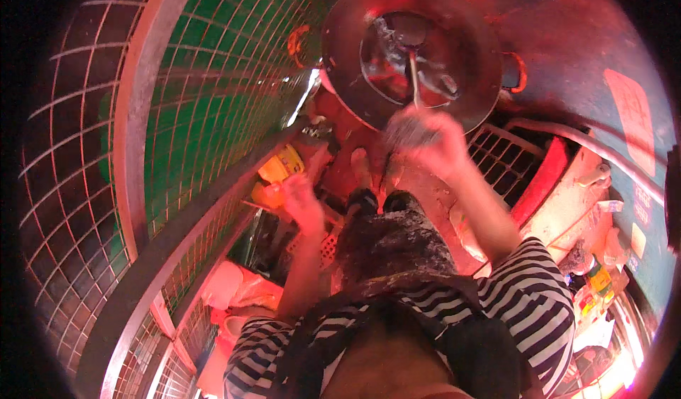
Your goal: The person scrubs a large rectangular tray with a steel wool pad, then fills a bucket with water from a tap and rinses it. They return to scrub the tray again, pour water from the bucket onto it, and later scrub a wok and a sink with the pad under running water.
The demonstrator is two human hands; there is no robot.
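Yellow package [282,166] by left hand [301,202]; colourful packets [594,289] lower right.

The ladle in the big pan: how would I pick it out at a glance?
Find the wide round metal pan at the top. The ladle stands in its liquid, its thin handle running down into the right hand. Nothing else in the pan is long and thin.

green wire mesh [213,65] (gridded), reddish light

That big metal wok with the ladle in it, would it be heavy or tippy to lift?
The wok is wide metal with liquid inside, so probably heavy and sloshy. Its small side handle suggests awkward lifting. The right hand holds the ladle, which might slide on the curved bowl.
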